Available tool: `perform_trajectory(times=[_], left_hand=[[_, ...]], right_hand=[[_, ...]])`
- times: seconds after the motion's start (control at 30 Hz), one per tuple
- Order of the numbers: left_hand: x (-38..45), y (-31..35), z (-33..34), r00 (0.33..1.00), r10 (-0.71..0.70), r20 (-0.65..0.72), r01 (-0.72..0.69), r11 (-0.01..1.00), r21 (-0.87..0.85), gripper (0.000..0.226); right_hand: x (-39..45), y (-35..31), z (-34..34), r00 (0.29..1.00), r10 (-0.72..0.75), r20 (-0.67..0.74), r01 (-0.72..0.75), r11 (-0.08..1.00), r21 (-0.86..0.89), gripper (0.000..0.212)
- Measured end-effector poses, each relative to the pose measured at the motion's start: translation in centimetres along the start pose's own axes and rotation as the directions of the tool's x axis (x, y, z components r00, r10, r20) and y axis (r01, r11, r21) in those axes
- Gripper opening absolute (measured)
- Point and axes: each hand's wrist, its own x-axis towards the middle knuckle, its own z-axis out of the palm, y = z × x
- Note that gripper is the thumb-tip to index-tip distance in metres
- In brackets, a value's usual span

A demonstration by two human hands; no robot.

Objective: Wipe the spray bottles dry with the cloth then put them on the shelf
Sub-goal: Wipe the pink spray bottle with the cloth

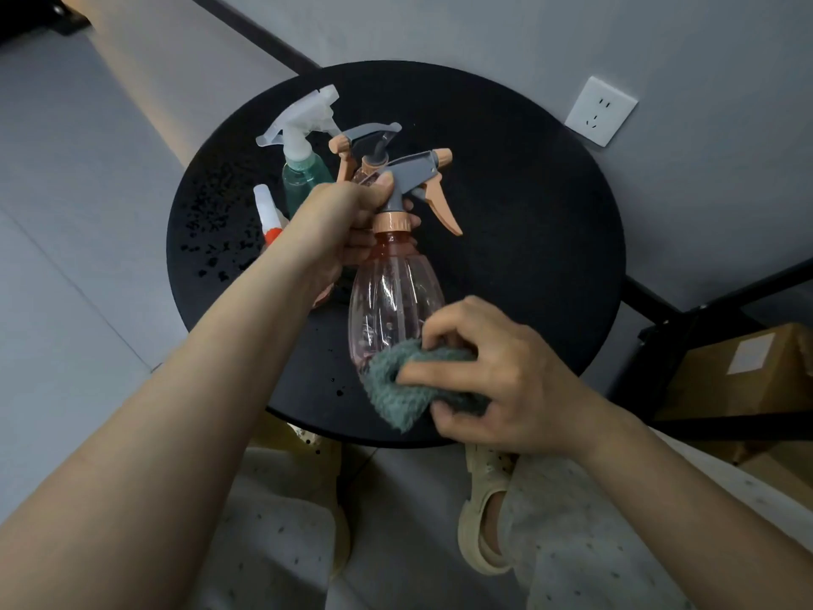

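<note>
My left hand (347,222) grips a clear pink spray bottle (391,301) by its neck, just under the grey and orange trigger head, and holds it above the round black table (528,239). My right hand (492,376) clutches a grey-green cloth (404,389) pressed against the bottle's lower end. Behind my left hand stand a second pink bottle (374,160), a green bottle with a white trigger (303,173) and a small white bottle with an orange collar (268,213), each partly hidden.
Water drops speckle the table's left side (211,231). A black metal shelf frame (704,367) stands at the right with a cardboard box (748,372) inside. A white wall socket (600,110) is behind the table. My legs and sandals are below the table edge.
</note>
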Motion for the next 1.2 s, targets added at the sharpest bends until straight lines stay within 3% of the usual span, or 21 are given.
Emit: perform_trajectory(times=[0.1, 0.27, 0.5, 0.77, 0.87, 0.93, 1.07, 1.2], left_hand=[[0.0, 0.1, -0.1, 1.000, 0.007, 0.001, -0.007, 1.000, -0.016, 0.022], [-0.2, 0.1, 0.8, 0.998, -0.019, 0.058, 0.018, 1.000, 0.016, 0.026], [-0.5, -0.5, 2.2, 0.995, -0.068, 0.072, 0.065, 0.997, 0.052, 0.022], [-0.4, 0.0, 0.9, 0.998, -0.023, 0.051, 0.024, 0.999, -0.021, 0.025], [-0.4, 0.4, 0.3, 1.000, -0.006, 0.002, 0.006, 0.998, -0.066, 0.023], [-0.4, 0.5, 0.2, 1.000, 0.002, -0.002, -0.002, 0.996, -0.084, 0.022], [-0.5, 0.5, 0.6, 1.000, -0.008, 0.027, 0.009, 0.999, -0.054, 0.024], [-0.5, 0.2, 1.5, 0.997, -0.043, 0.059, 0.043, 0.999, -0.003, 0.032]], right_hand=[[-0.4, 0.2, 0.2, 1.000, -0.028, -0.005, 0.028, 0.999, -0.018, 0.026], [0.1, 1.2, -0.4, 0.965, 0.179, -0.193, -0.166, 0.983, 0.083, 0.030], [1.2, 1.9, 0.1, 0.878, 0.377, -0.295, -0.327, 0.923, 0.203, 0.035], [0.3, 0.5, -0.8, 0.982, 0.151, -0.111, -0.144, 0.987, 0.072, 0.030], [-0.2, 0.0, -0.3, 0.999, 0.018, -0.041, -0.018, 1.000, 0.012, 0.027], [-0.4, 0.0, 0.0, 0.999, 0.011, -0.042, -0.011, 1.000, 0.008, 0.026], [-0.1, 0.5, 0.1, 0.963, 0.196, -0.182, -0.178, 0.977, 0.114, 0.030], [0.9, 1.3, 0.3, 0.863, 0.412, -0.292, -0.334, 0.899, 0.283, 0.036]])
